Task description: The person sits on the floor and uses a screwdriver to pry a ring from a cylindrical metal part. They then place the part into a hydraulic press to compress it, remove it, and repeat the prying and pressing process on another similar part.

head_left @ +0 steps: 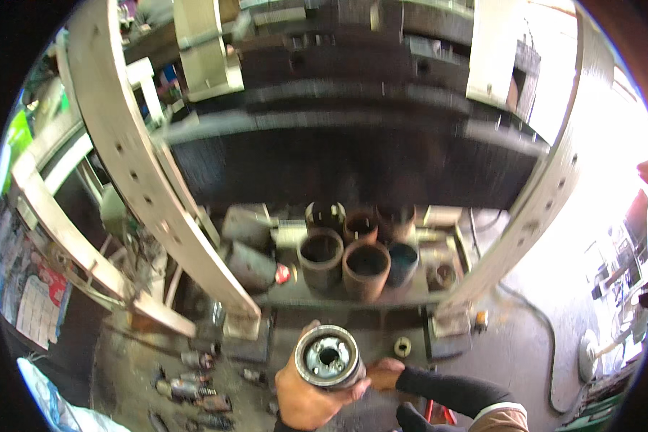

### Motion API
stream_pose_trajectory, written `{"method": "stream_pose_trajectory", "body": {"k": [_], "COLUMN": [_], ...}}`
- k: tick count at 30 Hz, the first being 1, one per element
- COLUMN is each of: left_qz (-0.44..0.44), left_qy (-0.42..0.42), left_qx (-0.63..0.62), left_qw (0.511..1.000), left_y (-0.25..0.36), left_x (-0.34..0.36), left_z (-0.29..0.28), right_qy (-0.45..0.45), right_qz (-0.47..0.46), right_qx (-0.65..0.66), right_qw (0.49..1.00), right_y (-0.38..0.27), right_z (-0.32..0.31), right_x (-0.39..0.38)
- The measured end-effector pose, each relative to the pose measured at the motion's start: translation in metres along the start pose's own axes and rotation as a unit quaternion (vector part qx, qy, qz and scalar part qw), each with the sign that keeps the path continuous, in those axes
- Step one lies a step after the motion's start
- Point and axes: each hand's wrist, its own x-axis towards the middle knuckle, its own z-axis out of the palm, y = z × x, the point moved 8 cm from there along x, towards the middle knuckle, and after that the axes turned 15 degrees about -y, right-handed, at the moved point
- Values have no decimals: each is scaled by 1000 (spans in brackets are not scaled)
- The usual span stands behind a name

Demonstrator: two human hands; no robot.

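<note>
My left hand (304, 397) wraps round a short, thick metal cylinder (327, 356), held up with its end facing me. That end has a bright rim and a recessed plate with a dark centre hole and smaller holes around it. Close against the cylinder's right side is my right hand (386, 374), its fingers curled. What those fingers grip is hidden behind the cylinder. A dark sleeve covers my right forearm (453, 392).
A pale steel press frame (187, 241) stands ahead, with a dark crossbeam (353, 169). Several rusty hollow cylinders (367, 270) stand on its base. Metal tools or parts (187, 389) litter the floor at left. A small ring (402, 347) lies near my right hand; a cable (552, 353) runs at right.
</note>
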Motion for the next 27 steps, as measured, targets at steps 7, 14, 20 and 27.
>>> {"method": "stream_pose_trajectory", "body": {"k": [7, 14, 20, 27], "left_qz": [-12, 187, 298, 287], "left_qy": [38, 26, 90, 80], "left_qx": [-161, -78, 40, 125], "left_qw": [986, 979, 949, 946], "left_y": [181, 330, 363, 359], "left_x": [48, 143, 231, 302], "left_z": [-75, -126, -138, -147], "right_qy": [15, 440, 674, 693], "right_qz": [-208, -147, -79, -131], "right_qx": [100, 131, 133, 207], "right_qw": [973, 876, 723, 678], "right_y": [-25, -77, -17, 2], "right_z": [-153, -360, -407, -410], "right_x": [-144, -445, -558, -554]}}
